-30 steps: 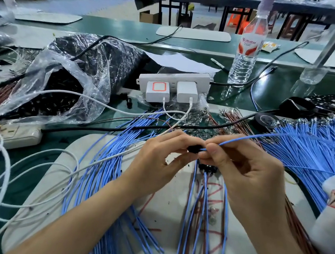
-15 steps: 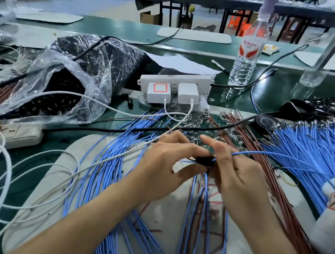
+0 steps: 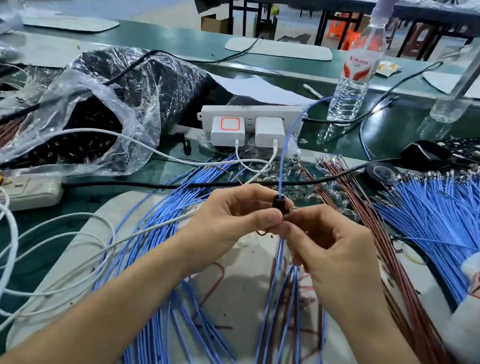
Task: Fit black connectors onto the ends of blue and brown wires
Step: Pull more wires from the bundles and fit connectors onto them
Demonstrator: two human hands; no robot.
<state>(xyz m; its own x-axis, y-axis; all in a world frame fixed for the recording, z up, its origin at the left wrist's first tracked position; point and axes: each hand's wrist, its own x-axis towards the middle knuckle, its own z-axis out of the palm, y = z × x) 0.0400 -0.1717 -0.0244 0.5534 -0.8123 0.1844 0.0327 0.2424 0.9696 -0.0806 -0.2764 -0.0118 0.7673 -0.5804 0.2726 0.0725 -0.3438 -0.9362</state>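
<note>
Left hand (image 3: 228,219), right hand (image 3: 333,250): stubby black connector (image 3: 279,202) on slim blue wire (image 3: 286,148)

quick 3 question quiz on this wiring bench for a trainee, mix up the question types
1. Multiple choice: what colour is the thin wire rising from the small black plastic connector pinched between the left hand and right hand? A brown, B blue, C white
2. True or false: the clear plastic water bottle lies on its side.
3. Fill in: ___ white chargers are plugged into the white power strip.
Key: 1 B; 2 false, it stands upright; 3 two.
</note>
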